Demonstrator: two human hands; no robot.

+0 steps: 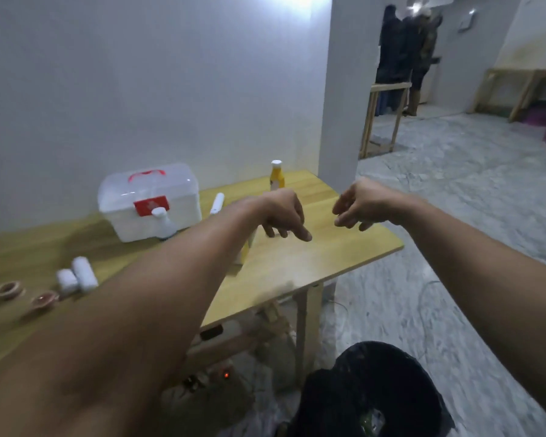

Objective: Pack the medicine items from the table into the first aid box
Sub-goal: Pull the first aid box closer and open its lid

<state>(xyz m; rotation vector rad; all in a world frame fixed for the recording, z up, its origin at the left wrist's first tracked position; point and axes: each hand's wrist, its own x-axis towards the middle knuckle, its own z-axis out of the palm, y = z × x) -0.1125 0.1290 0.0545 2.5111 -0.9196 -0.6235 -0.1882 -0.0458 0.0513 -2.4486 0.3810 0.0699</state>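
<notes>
A closed translucent white first aid box [148, 201] with a red handle and red label stands on the wooden table [297, 263] near the wall. A small white bottle [164, 223] leans at its front. A white tube [217, 203] lies to the box's right, and a yellow bottle [277, 175] with a white cap stands behind. Two white bandage rolls [77, 276] and two tape rolls [26, 294] lie at the left. My left hand [283, 214] and my right hand [358, 205] hover over the table's right part, fingers loose and apart, holding nothing. A yellowish item [246, 247] is mostly hidden under my left forearm.
The table's right edge ends beside a white wall corner [338, 121]. A black bin [375, 395] sits on the floor below my right arm. Cables and a power strip [215, 376] lie under the table. Further wooden tables and two people stand far at the back right.
</notes>
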